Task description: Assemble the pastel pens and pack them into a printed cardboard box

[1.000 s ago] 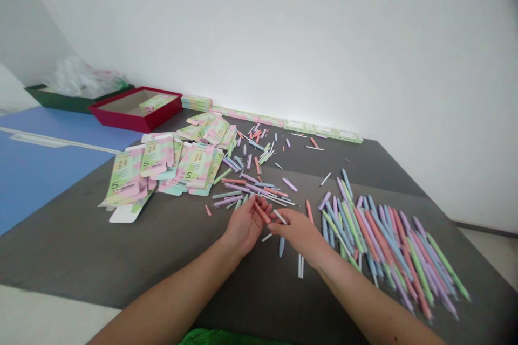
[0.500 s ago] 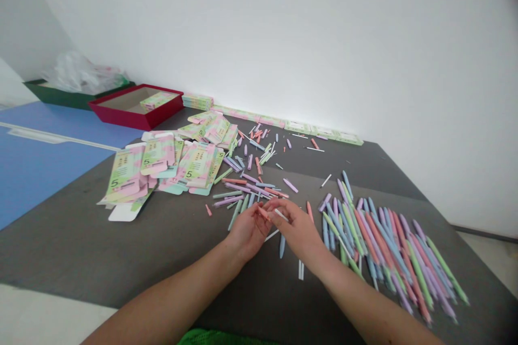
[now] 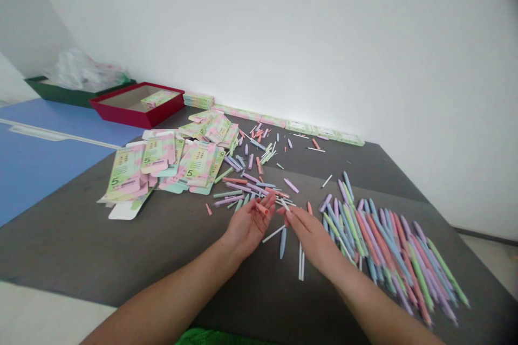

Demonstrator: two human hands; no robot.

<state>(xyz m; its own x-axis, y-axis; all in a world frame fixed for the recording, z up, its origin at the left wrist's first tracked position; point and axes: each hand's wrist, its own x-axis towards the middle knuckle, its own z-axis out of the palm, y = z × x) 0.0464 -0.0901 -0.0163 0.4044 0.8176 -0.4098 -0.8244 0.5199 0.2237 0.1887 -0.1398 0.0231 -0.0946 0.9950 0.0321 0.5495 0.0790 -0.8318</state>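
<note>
The left hand is pinching a short coral pen barrel at lower centre of the frame, while the right hand, fingers loosely spread, is drawing away from it, leaving a thin white stick just beyond its fingertips on the grey table.

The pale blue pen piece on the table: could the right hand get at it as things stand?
Probably yes: the right hand rests just beside the pale blue pen piece, and nothing appears to lie between them.
</note>
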